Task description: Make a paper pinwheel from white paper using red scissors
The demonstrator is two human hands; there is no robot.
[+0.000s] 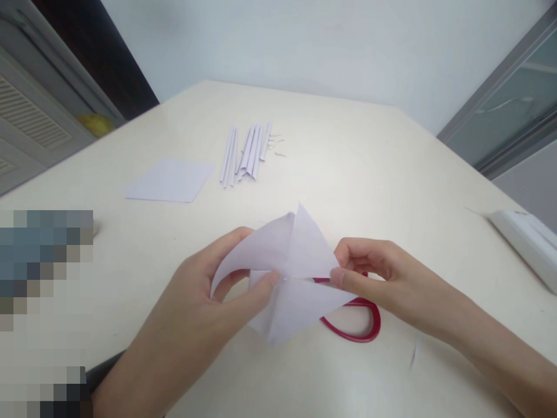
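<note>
A white paper pinwheel (307,247), with pointed blades and cuts running in towards its middle, is held up above the table between both hands. My left hand (217,278) grips it from the left, the thumb pressed near its centre and the fingers behind, partly hidden. One blade curls over beside that thumb. On the right, my right hand (369,267) pinches the tip of another blade between thumb and bent fingers. Below the paper lie scissors with red handles (375,325); their blades are hidden by the paper.
Several rolled paper tubes (250,152) lie farther back, with small scraps (278,154) beside them. A flat stack of white paper (169,181) rests at their left. A white device (526,247) sits at the right edge of the table (331,116), whose far side meets a wall.
</note>
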